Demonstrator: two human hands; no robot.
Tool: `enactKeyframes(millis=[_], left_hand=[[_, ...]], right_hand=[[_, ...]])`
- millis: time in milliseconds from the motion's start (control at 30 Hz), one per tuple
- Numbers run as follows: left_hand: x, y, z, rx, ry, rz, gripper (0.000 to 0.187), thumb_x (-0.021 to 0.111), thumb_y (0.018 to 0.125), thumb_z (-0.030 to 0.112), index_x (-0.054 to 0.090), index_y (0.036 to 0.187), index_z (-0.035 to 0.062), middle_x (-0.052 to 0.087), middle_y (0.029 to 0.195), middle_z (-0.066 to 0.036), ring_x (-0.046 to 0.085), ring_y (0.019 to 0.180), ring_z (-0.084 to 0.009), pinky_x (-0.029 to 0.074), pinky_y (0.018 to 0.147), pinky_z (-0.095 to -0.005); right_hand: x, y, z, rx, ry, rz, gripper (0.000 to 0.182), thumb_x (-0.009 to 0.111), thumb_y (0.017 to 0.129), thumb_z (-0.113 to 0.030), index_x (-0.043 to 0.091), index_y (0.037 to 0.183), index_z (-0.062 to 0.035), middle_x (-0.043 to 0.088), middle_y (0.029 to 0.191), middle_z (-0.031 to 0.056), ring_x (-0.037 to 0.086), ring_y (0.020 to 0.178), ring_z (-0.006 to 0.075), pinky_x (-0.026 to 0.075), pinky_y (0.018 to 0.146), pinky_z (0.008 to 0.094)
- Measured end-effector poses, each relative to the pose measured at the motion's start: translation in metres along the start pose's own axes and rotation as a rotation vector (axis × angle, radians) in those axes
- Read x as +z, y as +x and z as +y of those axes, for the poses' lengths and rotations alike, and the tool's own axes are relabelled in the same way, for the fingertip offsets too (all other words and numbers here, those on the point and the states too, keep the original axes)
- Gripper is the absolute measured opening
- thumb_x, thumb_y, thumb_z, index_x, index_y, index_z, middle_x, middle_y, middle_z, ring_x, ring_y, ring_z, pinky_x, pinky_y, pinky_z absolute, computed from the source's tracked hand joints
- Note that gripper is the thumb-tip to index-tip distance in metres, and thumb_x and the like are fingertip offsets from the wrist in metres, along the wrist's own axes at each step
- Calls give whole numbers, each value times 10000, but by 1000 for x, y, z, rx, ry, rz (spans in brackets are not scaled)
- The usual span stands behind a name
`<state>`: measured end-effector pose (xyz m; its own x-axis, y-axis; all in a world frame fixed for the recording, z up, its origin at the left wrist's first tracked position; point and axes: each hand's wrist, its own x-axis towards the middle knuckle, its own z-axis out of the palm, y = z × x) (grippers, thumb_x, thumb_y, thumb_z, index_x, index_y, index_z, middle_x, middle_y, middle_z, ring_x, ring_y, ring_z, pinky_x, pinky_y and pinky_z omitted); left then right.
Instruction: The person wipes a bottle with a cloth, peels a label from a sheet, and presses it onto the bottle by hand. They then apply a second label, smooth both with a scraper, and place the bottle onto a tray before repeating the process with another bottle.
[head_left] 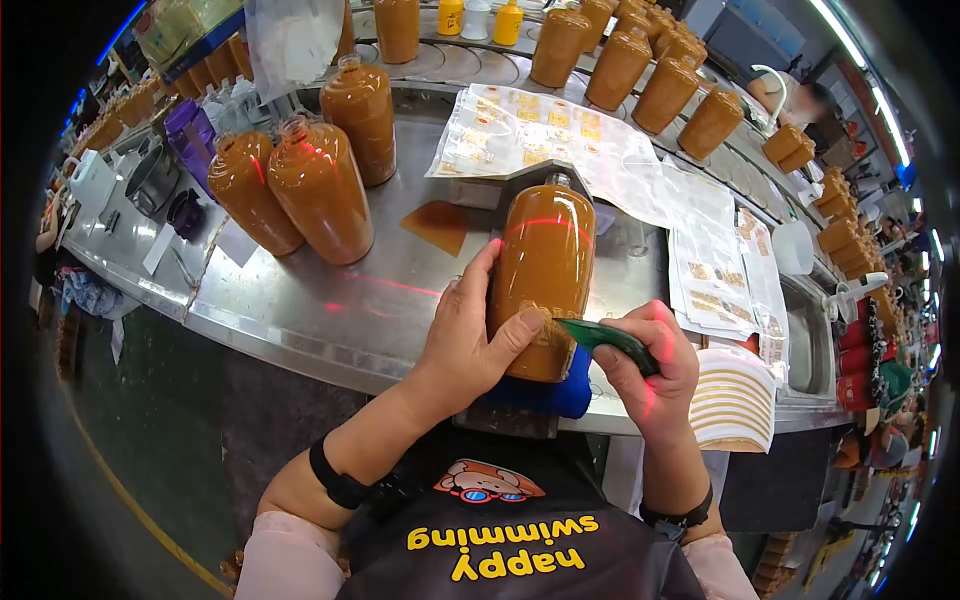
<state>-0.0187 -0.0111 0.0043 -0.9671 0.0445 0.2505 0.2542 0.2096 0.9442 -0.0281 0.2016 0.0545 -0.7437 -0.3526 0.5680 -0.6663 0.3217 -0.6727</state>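
A glossy brown bottle [545,255] lies in a dark cradle [520,180], its neck pointing away from me. My left hand [470,335] is wrapped around its left side, thumb pressed on the lower front near a gold-coloured patch [548,335]. Pinched in my right hand [655,370] is a green scraper [610,340], whose tip touches or nearly touches the bottle beside my left thumb. Blue cloth [572,395] shows under the bottle's base. A red laser line crosses the bottle and my right hand.
Brown bottles [320,190] stand at the left on the metal table [330,310]. Sheets of gold decals [540,130] lie behind the cradle and to its right. A curved striped white stack [735,400] sits at the right edge, near a sink [815,350]. More bottles [620,70] line a conveyor behind.
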Motion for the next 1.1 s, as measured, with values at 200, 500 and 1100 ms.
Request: enactKeyframes(millis=[200, 500, 1100], left_hand=[[-1, 1, -5, 24, -9, -19, 816, 588, 934, 427, 233, 1463, -83, 389, 1436, -281, 389, 1331, -379, 277, 1119, -436], [-9, 1, -4, -21, -184, -99, 738, 598, 935, 302, 245, 1472, -60, 389, 1452, -224, 367, 1358, -304, 272, 1127, -393], [-34, 21, 84, -216, -370, -272, 452, 501, 894, 60, 441, 1341, 31, 472, 1302, -57, 454, 1153, -154, 381, 1029, -311]], right_hand=[[3, -1, 3, 42, 29, 23, 180, 755, 801, -40, 685, 966, -20, 576, 757, 67, 547, 648, 155, 423, 567, 265], [5, 2, -2, -33, -68, 31, 202, 760, 803, -45, 677, 983, -9, 574, 779, 75, 547, 662, 154, 426, 581, 265], [-8, -4, 10, 153, 131, 110, 175, 755, 815, -77, 675, 939, 17, 568, 763, 49, 503, 676, 128, 387, 602, 246]])
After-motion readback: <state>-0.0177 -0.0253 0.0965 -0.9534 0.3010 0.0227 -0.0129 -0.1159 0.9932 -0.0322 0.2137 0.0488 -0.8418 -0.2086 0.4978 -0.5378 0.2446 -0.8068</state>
